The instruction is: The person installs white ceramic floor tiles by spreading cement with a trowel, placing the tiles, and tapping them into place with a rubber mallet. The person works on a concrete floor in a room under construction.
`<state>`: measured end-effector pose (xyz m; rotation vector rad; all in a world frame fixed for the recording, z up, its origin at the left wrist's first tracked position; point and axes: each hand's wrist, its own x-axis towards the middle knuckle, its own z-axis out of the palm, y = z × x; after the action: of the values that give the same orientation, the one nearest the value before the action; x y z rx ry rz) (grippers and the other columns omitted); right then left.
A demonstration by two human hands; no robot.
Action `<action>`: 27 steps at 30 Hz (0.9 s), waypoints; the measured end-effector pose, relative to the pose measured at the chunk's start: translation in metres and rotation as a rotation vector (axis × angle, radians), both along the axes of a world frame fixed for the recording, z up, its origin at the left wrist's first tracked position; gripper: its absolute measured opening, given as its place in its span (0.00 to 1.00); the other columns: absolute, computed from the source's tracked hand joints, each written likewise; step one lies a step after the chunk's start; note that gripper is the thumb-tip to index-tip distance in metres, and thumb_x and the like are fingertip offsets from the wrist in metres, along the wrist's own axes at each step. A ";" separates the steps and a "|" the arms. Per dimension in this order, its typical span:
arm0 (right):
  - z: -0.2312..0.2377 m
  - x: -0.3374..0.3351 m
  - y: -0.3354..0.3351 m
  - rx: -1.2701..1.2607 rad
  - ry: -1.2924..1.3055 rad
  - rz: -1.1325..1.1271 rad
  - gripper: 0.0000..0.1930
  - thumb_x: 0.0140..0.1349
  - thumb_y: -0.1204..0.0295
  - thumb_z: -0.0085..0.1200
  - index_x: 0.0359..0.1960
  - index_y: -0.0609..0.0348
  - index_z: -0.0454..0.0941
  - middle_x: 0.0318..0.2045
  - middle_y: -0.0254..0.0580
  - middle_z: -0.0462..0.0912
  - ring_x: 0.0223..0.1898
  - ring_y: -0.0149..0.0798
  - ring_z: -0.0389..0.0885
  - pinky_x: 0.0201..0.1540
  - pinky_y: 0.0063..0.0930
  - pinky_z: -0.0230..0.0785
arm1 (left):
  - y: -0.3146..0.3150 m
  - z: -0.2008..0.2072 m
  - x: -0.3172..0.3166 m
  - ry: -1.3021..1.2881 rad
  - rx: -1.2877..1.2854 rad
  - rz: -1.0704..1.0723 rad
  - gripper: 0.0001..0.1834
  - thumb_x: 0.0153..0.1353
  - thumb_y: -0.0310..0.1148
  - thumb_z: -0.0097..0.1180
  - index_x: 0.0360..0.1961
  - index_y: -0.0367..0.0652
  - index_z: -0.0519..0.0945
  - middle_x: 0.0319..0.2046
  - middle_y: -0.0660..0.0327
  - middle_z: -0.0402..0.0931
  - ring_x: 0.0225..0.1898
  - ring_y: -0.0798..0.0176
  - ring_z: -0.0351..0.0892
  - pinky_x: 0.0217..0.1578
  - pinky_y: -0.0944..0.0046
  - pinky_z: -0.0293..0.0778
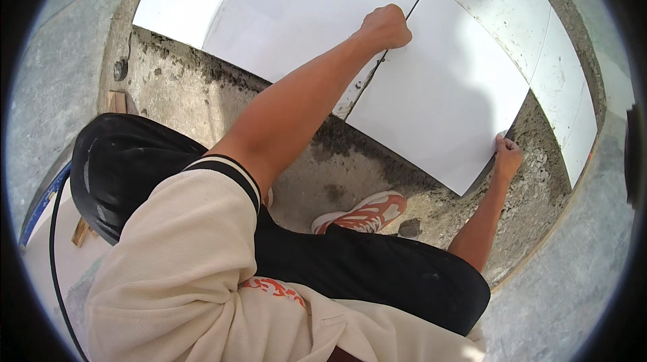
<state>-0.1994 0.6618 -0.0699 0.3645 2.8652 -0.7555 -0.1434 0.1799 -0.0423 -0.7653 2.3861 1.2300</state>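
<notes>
White floor tile (438,99) sits with laid tiles (296,18) left of and beyond it. Right hand (509,154) pinches its right edge; left hand (385,27) fisted over its left edge, contents hidden. Rough mortar (539,160) to its right: untiled yet.

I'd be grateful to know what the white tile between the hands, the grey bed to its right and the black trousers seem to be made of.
White tile: probably ceramic or porcelain, smooth, judging by its even surface and crisp edges.
Grey bed: likely cement mortar, matte and coarse, given its crumbly lumps.
Black trousers: soft cloth, shown by folds; fibre unclear.
</notes>
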 end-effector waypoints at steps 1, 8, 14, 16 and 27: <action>-0.001 0.001 0.002 -0.002 -0.002 -0.001 0.23 0.63 0.61 0.72 0.48 0.73 0.87 0.40 0.51 0.91 0.40 0.43 0.88 0.48 0.37 0.78 | 0.001 0.001 0.000 0.002 0.002 0.001 0.10 0.58 0.30 0.56 0.24 0.34 0.81 0.27 0.48 0.82 0.31 0.48 0.81 0.35 0.48 0.77; 0.003 0.002 -0.006 0.044 0.018 0.020 0.22 0.63 0.60 0.72 0.47 0.70 0.88 0.39 0.49 0.91 0.39 0.42 0.88 0.47 0.36 0.79 | 0.000 -0.025 0.002 0.164 -0.130 -0.093 0.12 0.60 0.33 0.57 0.28 0.34 0.85 0.33 0.41 0.85 0.38 0.39 0.86 0.42 0.46 0.80; -0.004 0.000 -0.004 0.121 0.054 0.036 0.23 0.62 0.57 0.73 0.44 0.69 0.89 0.36 0.49 0.91 0.37 0.44 0.89 0.46 0.38 0.79 | 0.004 -0.025 0.007 0.150 -0.121 -0.120 0.13 0.62 0.32 0.56 0.28 0.34 0.85 0.33 0.42 0.85 0.38 0.38 0.86 0.44 0.45 0.81; 0.005 0.006 -0.009 0.121 0.056 0.026 0.23 0.62 0.57 0.73 0.44 0.69 0.89 0.36 0.49 0.91 0.37 0.44 0.89 0.46 0.39 0.79 | 0.011 -0.018 0.013 0.153 -0.113 -0.107 0.12 0.62 0.31 0.56 0.30 0.33 0.85 0.34 0.40 0.84 0.39 0.37 0.85 0.45 0.44 0.81; 0.001 0.009 -0.011 0.079 0.070 0.009 0.20 0.61 0.59 0.72 0.42 0.67 0.90 0.33 0.50 0.91 0.35 0.47 0.89 0.44 0.41 0.79 | 0.014 -0.023 0.013 0.181 -0.238 -0.168 0.14 0.63 0.33 0.54 0.34 0.35 0.87 0.40 0.38 0.84 0.44 0.37 0.85 0.49 0.44 0.82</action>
<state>-0.1900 0.6507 -0.0688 0.3409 2.9668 -0.6684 -0.1305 0.1936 -0.0656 -0.5244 2.7161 0.9982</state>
